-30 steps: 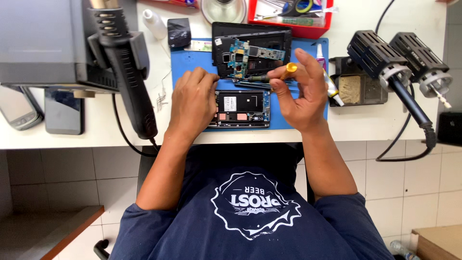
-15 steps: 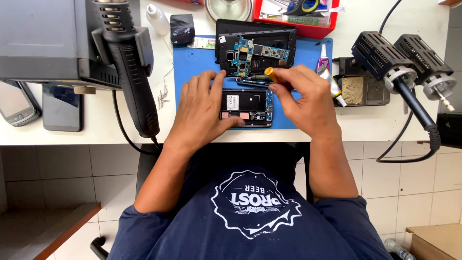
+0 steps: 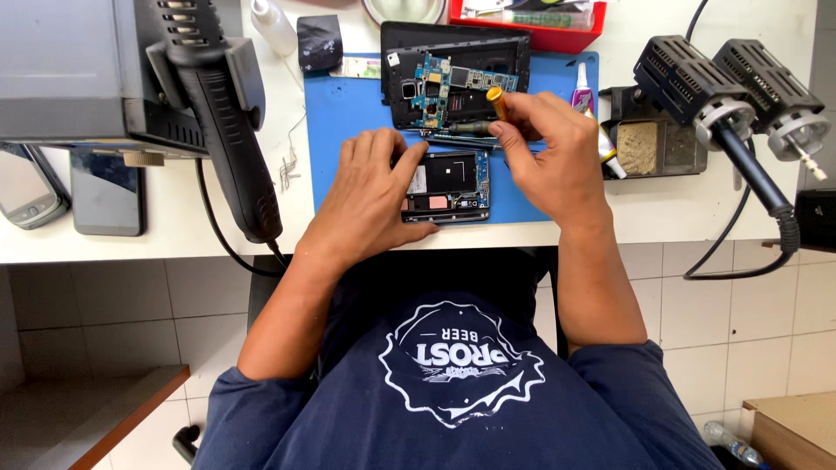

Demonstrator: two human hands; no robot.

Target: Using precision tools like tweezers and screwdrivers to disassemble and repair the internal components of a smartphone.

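Our left hand (image 3: pixel 370 196) lies flat on the blue work mat (image 3: pixel 348 113), fingers (image 3: pixel 409 165) spread loosely and resting on the left edge of the opened phone frame (image 3: pixel 451 185), thumb against its near edge. The frame lies face-open near the front edge of the mat, just in front of us.

Our right hand (image 3: pixel 557 165) is curled, fingers pressed together around a small screwdriver with a yellow cap (image 3: pixel 496 103); the cap stands above the knuckles, the tip is hidden behind the hand. This hand sits just right of the phone frame, touching or nearly touching its upper right corner; we cannot tell which.

Behind the frame, farther up the mat: a black back housing (image 3: pixel 514 52) with a blue-green circuit board (image 3: pixel 435 87) lying on it.

To the right of our right hand: a small glue tube (image 3: pixel 582 87), then a solder-tip cleaning stand with sponge (image 3: pixel 640 144).

At the far right of the white bench (image 3: pixel 174 248): two black hot-air handpieces in holders (image 3: pixel 723 87).

At the left: a grey rework station (image 3: pixel 70 70) with a black hot-air handle (image 3: pixel 222 122) hung on its side, and two phones (image 3: pixel 104 200) lying flat below it.

At the back edge: a white dropper bottle (image 3: pixel 272 26) and a red tray (image 3: pixel 540 35).
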